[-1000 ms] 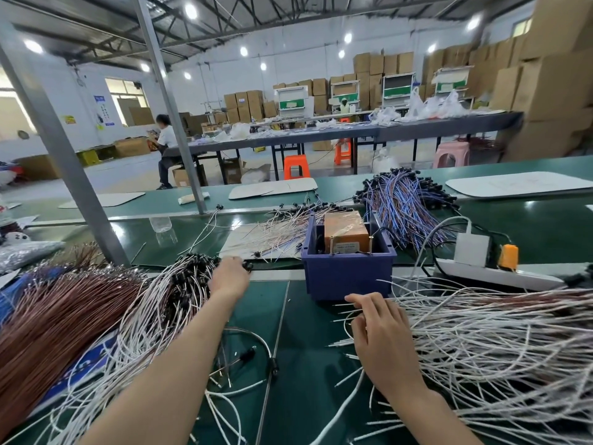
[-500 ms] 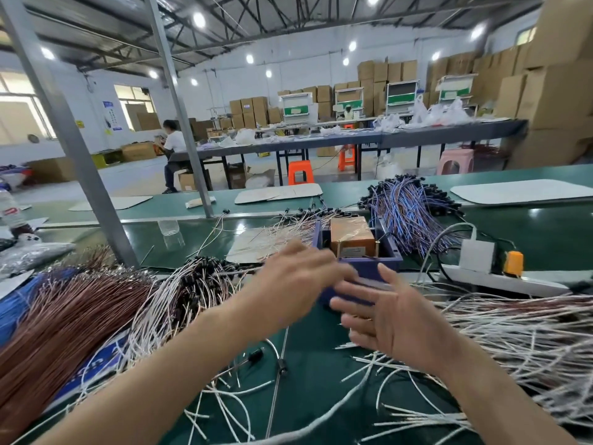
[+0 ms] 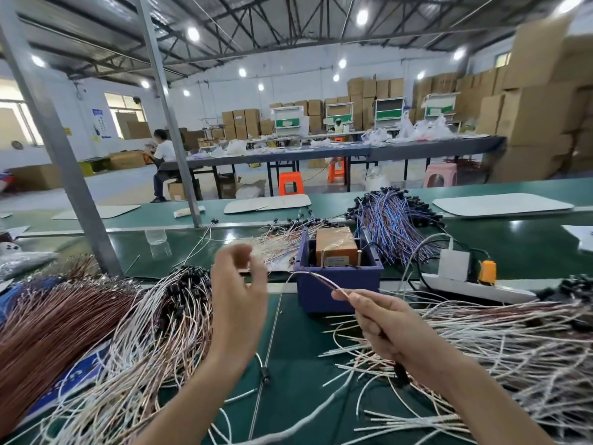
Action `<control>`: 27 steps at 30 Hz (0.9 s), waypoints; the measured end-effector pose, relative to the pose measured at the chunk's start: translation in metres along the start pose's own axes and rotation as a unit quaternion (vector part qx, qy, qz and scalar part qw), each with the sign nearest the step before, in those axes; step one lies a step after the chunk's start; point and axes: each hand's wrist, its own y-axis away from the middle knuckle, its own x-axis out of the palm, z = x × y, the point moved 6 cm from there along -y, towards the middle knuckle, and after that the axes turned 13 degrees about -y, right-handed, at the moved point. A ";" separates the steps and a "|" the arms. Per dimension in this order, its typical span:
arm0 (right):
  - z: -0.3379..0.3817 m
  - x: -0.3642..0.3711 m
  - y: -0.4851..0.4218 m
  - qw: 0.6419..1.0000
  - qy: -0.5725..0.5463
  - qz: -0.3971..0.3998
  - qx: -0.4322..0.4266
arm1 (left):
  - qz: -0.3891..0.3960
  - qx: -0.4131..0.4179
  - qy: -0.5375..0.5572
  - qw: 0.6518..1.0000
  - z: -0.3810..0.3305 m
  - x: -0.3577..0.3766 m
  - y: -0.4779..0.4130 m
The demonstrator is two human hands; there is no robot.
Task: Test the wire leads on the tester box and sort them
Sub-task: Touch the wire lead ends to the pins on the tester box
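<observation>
Far left: a heap of brown wires [image 3: 48,332] is lying across the green bench [image 3: 288,364], reaching toward the near edge.
Left pile: pale plugged leads [image 3: 167,309], each ending in a small black plug, are fanning out just beside the brown heap.
Left hand: the left hand [image 3: 239,303] is hovering above the bench, too blurred to tell whether its fingers are holding anything.
Lead in play: a single wire lead [image 3: 316,277] is arching up out of the right fingertips, in front of the blue bin [image 3: 337,290], with its far end drooping toward the left hand.
Tester: the tester box [image 3: 337,245], orange-brown, is sitting inside the blue bin just beyond both hands.
Right hand: the right hand [image 3: 385,322] is pinching the wire lead between thumb and forefinger, with the remaining fingers curling around it.
Handling: the lead is looking light and limp, sagging under its own weight. A grip close to the tip is probably the surest way to steer it onto the tester, as the thin sheath may be slippery.
Right pile: loose leads [image 3: 497,348] are sprawling across the bench under the right wrist.
Far right: a white power strip [image 3: 475,285] is lying behind them.
</observation>
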 end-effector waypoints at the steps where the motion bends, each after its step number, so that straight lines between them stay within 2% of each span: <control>1: 0.003 -0.001 0.002 1.000 0.020 -0.004 -0.007 | 0.059 -0.149 0.094 0.983 0.017 0.011 0.008; 2: 0.005 0.000 0.003 0.999 0.039 -0.005 -0.008 | 0.127 -0.270 0.164 0.940 0.029 0.026 0.020; 3: 0.005 0.001 0.004 0.999 0.054 -0.003 -0.005 | 0.194 -0.350 0.223 0.889 0.035 0.041 0.031; 5: 0.003 0.004 0.006 0.997 0.080 -0.001 0.008 | 0.290 -0.422 0.332 0.792 0.029 0.062 0.046; 6: 0.000 0.005 0.007 0.996 0.089 -0.001 0.015 | 0.314 -0.428 0.375 0.760 0.023 0.068 0.048; 7: -0.002 0.006 0.008 0.996 0.093 -0.002 0.020 | 0.322 -0.425 0.408 0.741 0.018 0.071 0.046; 9: -0.006 0.005 0.010 0.996 0.083 -0.013 0.021 | 0.314 -0.410 0.449 0.729 0.009 0.073 0.037; 11: -0.004 0.002 0.012 0.994 0.093 -0.046 -0.018 | 0.289 -0.400 0.446 0.746 0.004 0.074 0.030; 14: 0.008 -0.002 0.017 0.967 0.168 -0.126 -0.147 | 0.259 -0.377 0.363 0.812 0.002 0.081 0.032; 15: 0.011 -0.003 0.019 0.954 0.189 -0.143 -0.182 | 0.259 -0.372 0.346 0.821 0.002 0.083 0.034; 18: 0.015 -0.008 0.023 0.934 0.208 -0.178 -0.232 | 0.231 -0.391 0.383 0.804 0.008 0.081 0.031; 20: 0.014 -0.020 0.024 0.931 0.180 -0.212 -0.234 | 0.184 -0.403 0.433 0.785 0.019 0.072 0.019; 22: 0.011 -0.031 0.020 0.932 0.159 -0.240 -0.222 | 0.154 -0.399 0.444 0.788 0.029 0.067 0.010; 24: 0.004 -0.035 0.012 0.932 0.145 -0.256 -0.211 | 0.138 -0.372 0.396 0.828 0.036 0.069 0.008; 27: -0.008 -0.038 0.000 0.916 0.164 -0.299 -0.211 | 0.107 -0.262 0.219 0.934 0.045 0.073 0.014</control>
